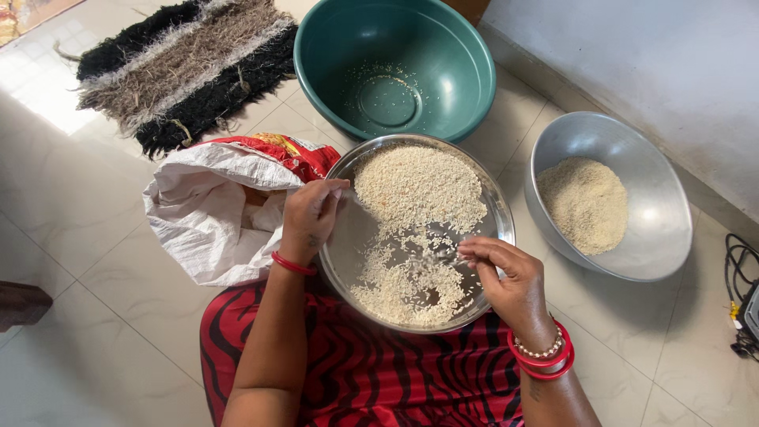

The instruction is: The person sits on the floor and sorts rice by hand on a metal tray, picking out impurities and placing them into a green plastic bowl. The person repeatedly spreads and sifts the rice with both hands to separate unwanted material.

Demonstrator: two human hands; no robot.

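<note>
A round steel plate (348,237) rests on my lap, over a red and black patterned cloth. White rice (415,190) lies heaped at its far side, with a thinner spread (403,289) near me. My left hand (310,215) grips the plate's left rim. My right hand (506,277) hovers over the near right part, fingertips touching the scattered grains. Red bangles circle both wrists.
A white woven sack (209,213) with a red top lies open at my left. A green plastic basin (395,67) with a few grains stands beyond the plate. A steel bowl (648,229) holding rice sits at right by the wall. A shaggy mat (182,67) lies far left; cables (739,300) at right edge.
</note>
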